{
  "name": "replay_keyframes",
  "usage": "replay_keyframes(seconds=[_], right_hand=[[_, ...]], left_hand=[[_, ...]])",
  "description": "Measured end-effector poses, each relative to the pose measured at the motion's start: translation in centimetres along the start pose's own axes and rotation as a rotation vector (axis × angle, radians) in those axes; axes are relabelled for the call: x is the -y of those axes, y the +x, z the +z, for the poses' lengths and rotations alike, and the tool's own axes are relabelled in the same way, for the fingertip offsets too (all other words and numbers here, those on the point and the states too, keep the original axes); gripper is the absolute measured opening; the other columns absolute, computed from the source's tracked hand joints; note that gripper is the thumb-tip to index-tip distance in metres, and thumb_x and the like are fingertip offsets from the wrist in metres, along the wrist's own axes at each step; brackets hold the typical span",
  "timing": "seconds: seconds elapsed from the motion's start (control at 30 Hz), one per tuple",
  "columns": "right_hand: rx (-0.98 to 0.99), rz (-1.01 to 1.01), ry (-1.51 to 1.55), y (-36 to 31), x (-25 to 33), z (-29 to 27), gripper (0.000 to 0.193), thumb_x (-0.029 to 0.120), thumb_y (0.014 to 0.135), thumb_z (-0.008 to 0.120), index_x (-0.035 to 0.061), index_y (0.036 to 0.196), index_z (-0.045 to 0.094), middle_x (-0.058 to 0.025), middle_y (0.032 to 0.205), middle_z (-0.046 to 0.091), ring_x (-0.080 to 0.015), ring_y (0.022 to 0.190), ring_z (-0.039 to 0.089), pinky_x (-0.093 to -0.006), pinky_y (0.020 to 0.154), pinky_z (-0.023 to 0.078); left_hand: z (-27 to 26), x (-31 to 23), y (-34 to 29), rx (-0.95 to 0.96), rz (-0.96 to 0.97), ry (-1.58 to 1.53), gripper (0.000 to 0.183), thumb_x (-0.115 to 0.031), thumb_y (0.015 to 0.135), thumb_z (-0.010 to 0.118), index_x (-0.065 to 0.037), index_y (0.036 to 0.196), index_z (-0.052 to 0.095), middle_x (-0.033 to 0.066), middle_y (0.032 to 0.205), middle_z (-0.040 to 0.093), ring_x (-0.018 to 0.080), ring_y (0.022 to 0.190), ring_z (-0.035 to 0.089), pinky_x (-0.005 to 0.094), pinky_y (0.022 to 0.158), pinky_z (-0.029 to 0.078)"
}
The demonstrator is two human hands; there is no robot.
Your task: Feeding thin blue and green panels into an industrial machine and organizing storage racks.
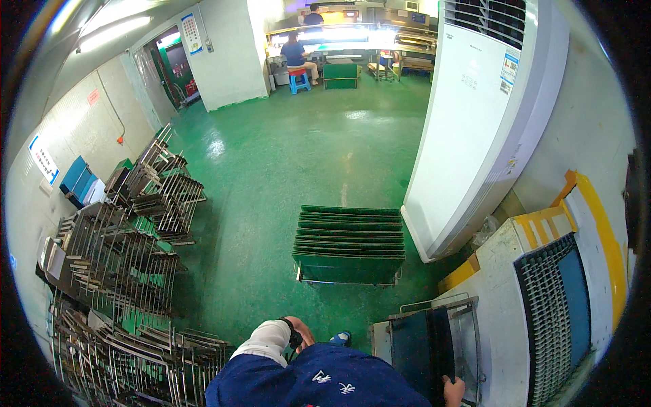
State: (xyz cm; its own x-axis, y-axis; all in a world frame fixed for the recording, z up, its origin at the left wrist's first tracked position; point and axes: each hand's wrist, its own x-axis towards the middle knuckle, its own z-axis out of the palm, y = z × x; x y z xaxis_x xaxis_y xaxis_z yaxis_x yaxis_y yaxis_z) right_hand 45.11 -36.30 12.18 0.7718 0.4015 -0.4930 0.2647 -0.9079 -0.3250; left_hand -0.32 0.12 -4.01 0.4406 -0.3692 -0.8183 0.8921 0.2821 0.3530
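At dark panel [442, 342], right hand [454, 392], low

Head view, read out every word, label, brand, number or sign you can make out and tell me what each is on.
Two white characters on navy shirt: not copied out.
Faint lettering on tall white air conditioner: too small to read.
Blue-and-white label on it: too small.
Blue-edged poster on left wall: too small.
Reddish sign on same wall: too small.
Poster on white wall farther back: too small.

A tall white air conditioner [468, 136] stands on green floor [271, 156], a stool [296, 81] (red-topped, blue-legged) well beyond.
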Motion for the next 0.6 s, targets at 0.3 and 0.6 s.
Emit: replay_keyframes(seconds=[0.3,0.6], right_hand=[[0.002,-0.019,-0.039,0.62,-0.57,0.27,0.053,0.044,0.086,0.062,0.0001,0.117,0.063,-0.0240,0.115,0.063,-0.0389,0.110,0.057,-0.0425,0.093,0.044],[-0.009,-0.036,-0.044,0.62,-0.66,0.36,0.053,0.044,0.086,0.061,0.0008,0.116,0.063,-0.0245,0.115,0.062,-0.0399,0.111,0.056,-0.0429,0.093,0.044]], left_hand=[[0.70,-0.01,-0.61,0.017,0.007,0.001,0.058,-0.047,0.081,0.069,-0.009,0.124,0.055,0.0089,0.111,0.066,0.0229,0.098,0.064,0.0409,0.088,0.053],[0.94,-0.07,-0.73,0.016,0.007,0.003,0.059,-0.047,0.081,0.069,-0.009,0.124,0.055,0.0092,0.111,0.065,0.0230,0.099,0.064,0.0407,0.087,0.053]])
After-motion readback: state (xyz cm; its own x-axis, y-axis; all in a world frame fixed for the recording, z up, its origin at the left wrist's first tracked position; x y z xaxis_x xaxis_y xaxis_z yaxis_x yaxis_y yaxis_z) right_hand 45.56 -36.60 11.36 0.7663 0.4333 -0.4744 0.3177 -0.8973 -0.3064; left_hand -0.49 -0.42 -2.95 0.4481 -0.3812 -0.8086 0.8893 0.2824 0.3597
